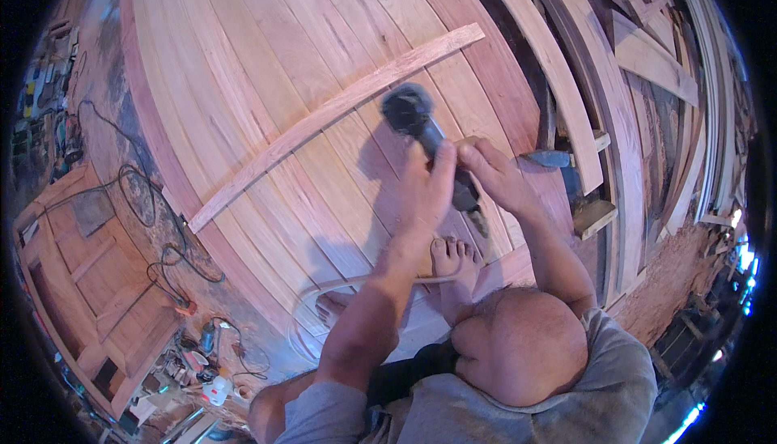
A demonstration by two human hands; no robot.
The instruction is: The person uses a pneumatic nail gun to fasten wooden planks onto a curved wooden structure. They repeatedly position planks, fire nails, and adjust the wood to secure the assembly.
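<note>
A dark handheld power tool that looks like an angle grinder (430, 132) is held over a large panel of joined wooden planks (267, 47). Its round head is blurred and lies close to a narrow wooden batten (324, 114) set across the planks. My left hand (430, 183) is closed around the tool's body. At the body's other side, my right hand (495, 175) grips it with curled fingers. A pale cord or hose (303, 314) loops over the panel near my bare feet (455, 262), which rest on the planks.
Long boards (603, 96) and offcuts lie along the right, with a hammer-like tool (549, 158) among them. A panelled wooden door (89, 274) lies at the left, beside tangled black cables (166, 258). Small tools and a white bottle (217, 390) sit at the lower left.
</note>
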